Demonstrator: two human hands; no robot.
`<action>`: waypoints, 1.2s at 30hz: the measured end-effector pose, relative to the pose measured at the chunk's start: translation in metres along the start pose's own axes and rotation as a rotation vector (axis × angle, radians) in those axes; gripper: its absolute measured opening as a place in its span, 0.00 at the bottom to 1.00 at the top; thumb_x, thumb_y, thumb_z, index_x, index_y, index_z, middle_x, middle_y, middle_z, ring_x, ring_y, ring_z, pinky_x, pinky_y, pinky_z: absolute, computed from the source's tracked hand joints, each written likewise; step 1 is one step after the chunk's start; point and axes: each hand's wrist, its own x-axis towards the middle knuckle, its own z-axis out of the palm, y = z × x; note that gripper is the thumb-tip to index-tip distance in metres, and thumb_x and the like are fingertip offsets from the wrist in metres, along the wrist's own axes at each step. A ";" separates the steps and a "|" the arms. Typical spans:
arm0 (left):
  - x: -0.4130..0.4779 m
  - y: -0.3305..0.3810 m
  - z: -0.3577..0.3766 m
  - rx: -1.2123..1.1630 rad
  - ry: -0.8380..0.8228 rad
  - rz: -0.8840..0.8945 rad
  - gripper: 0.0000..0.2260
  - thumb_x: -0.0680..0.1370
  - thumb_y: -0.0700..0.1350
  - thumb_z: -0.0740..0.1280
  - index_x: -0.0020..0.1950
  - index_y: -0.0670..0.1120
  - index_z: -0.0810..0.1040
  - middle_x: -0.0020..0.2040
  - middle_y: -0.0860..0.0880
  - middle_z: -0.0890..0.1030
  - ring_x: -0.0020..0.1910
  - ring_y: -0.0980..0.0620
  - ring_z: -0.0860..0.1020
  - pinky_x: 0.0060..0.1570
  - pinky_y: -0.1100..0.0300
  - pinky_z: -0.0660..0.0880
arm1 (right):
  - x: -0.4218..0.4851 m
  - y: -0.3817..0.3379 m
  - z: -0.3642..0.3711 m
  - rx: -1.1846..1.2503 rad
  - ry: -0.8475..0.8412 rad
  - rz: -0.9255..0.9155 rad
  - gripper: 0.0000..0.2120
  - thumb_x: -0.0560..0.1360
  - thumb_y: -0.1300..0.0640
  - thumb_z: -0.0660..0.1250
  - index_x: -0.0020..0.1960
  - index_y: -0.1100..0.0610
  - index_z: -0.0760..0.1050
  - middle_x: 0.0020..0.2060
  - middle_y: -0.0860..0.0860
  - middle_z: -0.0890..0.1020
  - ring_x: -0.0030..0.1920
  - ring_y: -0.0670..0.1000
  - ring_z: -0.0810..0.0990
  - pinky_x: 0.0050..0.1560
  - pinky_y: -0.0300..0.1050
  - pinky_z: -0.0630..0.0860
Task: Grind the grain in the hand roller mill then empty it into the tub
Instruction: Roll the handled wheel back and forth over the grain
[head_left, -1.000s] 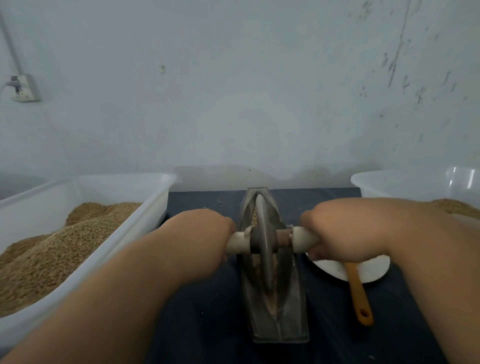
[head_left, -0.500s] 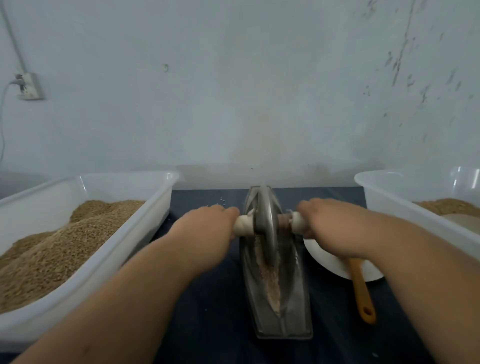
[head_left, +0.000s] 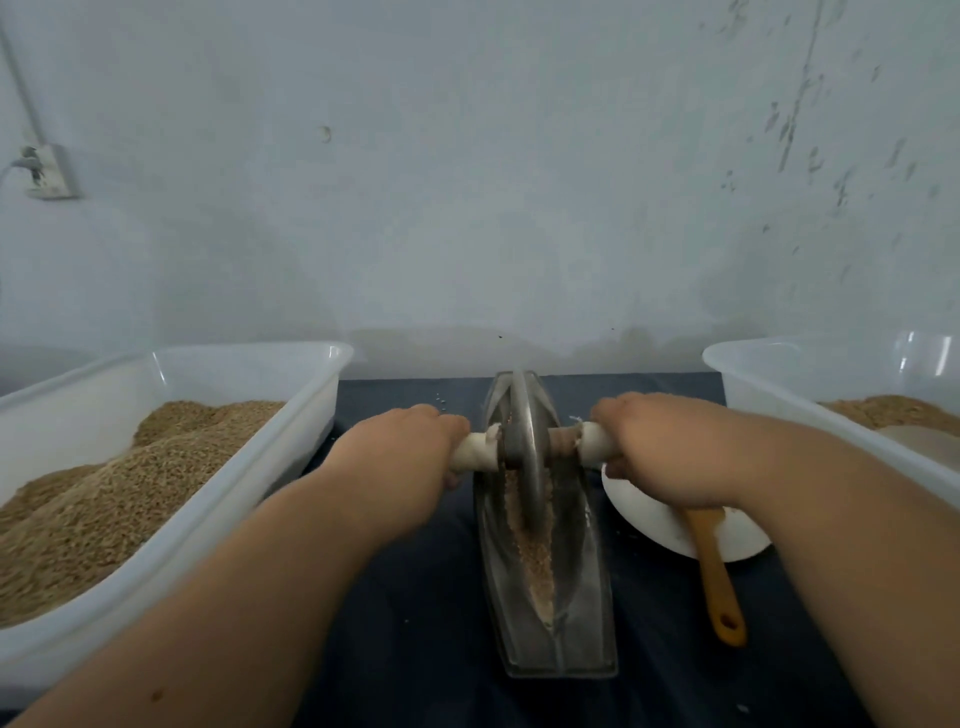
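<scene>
A boat-shaped metal trough lies lengthwise on the dark table, with crushed tan grain along its groove. A metal grinding wheel stands in the groove toward its far end, on a white-wrapped axle. My left hand grips the left handle and my right hand grips the right handle. A clear tub heaped with brown grain stands at the left. Another clear tub with some tan grain is at the right.
A white dish with an orange-handled spoon sits just right of the trough, partly under my right wrist. A grey wall stands close behind the table, with a socket at upper left. A few loose grains lie on the dark cloth.
Both hands have pushed the wheel away from me along the trough, from near its middle toward the far end. More crushed grain shows in the near groove.
</scene>
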 end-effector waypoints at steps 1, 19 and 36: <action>-0.005 0.000 -0.007 -0.002 -0.040 0.023 0.08 0.77 0.50 0.67 0.55 0.56 0.74 0.51 0.54 0.76 0.51 0.52 0.76 0.51 0.53 0.74 | -0.007 -0.001 -0.010 0.010 -0.085 -0.015 0.09 0.79 0.48 0.65 0.55 0.48 0.69 0.47 0.48 0.76 0.42 0.46 0.75 0.39 0.41 0.73; 0.009 -0.006 0.000 -0.092 0.091 -0.166 0.09 0.76 0.48 0.68 0.56 0.56 0.78 0.49 0.53 0.78 0.50 0.50 0.77 0.51 0.52 0.76 | 0.011 0.009 0.008 0.018 0.145 0.068 0.10 0.76 0.50 0.69 0.56 0.44 0.74 0.47 0.46 0.79 0.47 0.49 0.77 0.48 0.50 0.76; 0.035 -0.024 0.065 -0.074 0.406 -0.187 0.26 0.80 0.49 0.64 0.77 0.54 0.60 0.66 0.49 0.72 0.67 0.45 0.66 0.67 0.46 0.65 | 0.037 0.022 0.048 0.008 0.557 0.119 0.16 0.78 0.50 0.67 0.65 0.51 0.74 0.52 0.52 0.78 0.53 0.57 0.74 0.65 0.54 0.64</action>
